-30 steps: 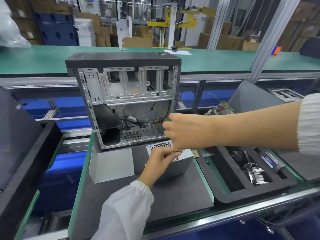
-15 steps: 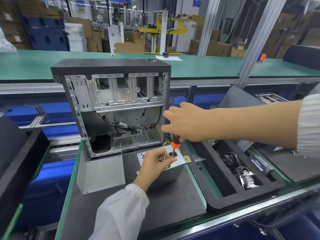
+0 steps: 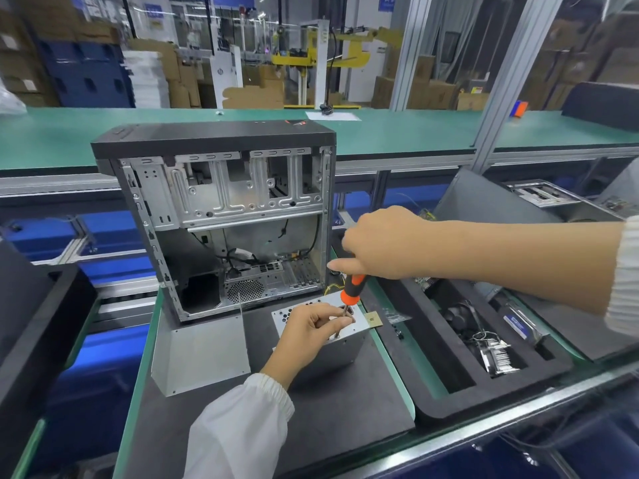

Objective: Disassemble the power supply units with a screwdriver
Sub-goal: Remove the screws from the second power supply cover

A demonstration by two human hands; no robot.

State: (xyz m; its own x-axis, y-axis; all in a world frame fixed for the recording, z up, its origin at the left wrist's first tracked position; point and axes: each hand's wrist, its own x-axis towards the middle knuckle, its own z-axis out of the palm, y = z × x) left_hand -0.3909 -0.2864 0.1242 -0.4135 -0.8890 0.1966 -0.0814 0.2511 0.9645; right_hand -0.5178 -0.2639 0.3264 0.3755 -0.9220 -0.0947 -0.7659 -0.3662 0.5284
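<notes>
A silver power supply unit (image 3: 345, 344) sits on the dark mat in front of the open computer case (image 3: 221, 216). My right hand (image 3: 383, 243) grips the orange and black handle of a screwdriver (image 3: 351, 292), which points down at the unit's top face. My left hand (image 3: 311, 326) lies on the unit's top and pinches the screwdriver's metal shaft near the tip. The hand hides much of the unit's perforated top.
A loose silver metal panel (image 3: 200, 354) lies at the case's foot on the left. A black foam tray (image 3: 432, 402) on the right holds a fan, a heatsink and other removed parts. A green conveyor (image 3: 415, 133) runs behind.
The screwdriver has come into view under my right hand and dropped onto the unit. My left hand has taken its shaft between the fingers. The camera moved closer.
</notes>
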